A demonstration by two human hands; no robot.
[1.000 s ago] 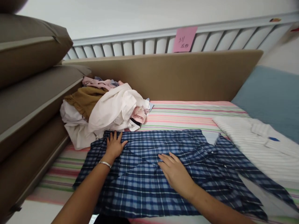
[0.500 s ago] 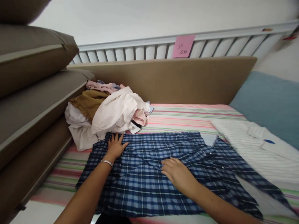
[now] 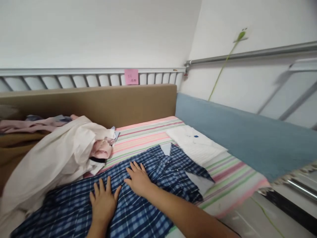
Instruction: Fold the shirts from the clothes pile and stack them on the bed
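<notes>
A blue plaid shirt lies spread across a striped sheet, its collar end towards the right. Flat on its middle rests my left hand, fingers spread. My right hand lies on the cloth nearer the collar, fingers stretched out and slightly apart. Neither hand grips the fabric. A folded white striped shirt with a small blue mark sits just beyond the plaid collar. To the left, a heap of crumpled clothes, white, pink and mustard, touches the plaid shirt's edge.
The striped sheet ends at a brown padded board at the back and a blue cushioned panel on the right. A pink note hangs on the white railing. A green cord runs down from a wall socket.
The view has swung right, bringing the corner and socket into sight. On the plaid shirt, my left hand has shifted towards the collar, closer to my right hand, which has moved towards the far edge.
</notes>
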